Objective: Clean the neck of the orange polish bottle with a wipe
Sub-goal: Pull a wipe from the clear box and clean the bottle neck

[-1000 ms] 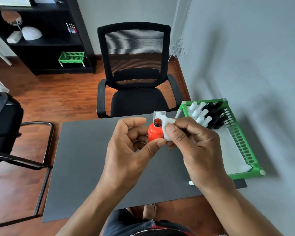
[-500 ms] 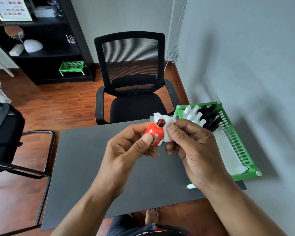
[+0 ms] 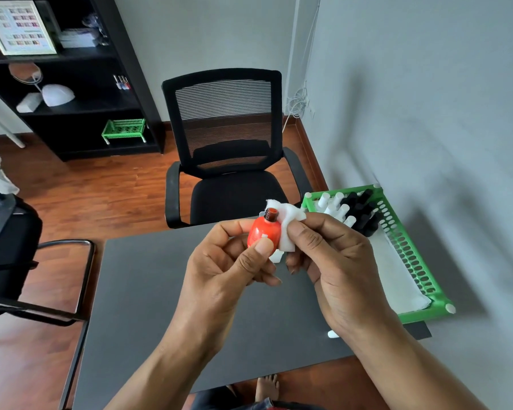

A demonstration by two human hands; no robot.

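The orange polish bottle (image 3: pixel 263 234) is uncapped, its dark neck pointing up and slightly away. My left hand (image 3: pixel 228 270) grips its round body between thumb and fingers, above the grey table. My right hand (image 3: pixel 335 261) pinches a white wipe (image 3: pixel 288 223) against the right side of the bottle. The wipe's top edge lies behind and beside the neck. Both hands are held over the middle of the table.
A green tray (image 3: pixel 409 255) with several white-capped and black-capped bottles stands at the table's right edge by the wall. A small white cap (image 3: pixel 333 333) lies on the grey table (image 3: pixel 142 306) near my right wrist. A black office chair (image 3: pixel 228 161) faces the far side.
The bottle has tilted more upright in my left hand. The wipe has shifted from wrapping the neck to lying at its right side and behind it. The camera has tipped up slightly.
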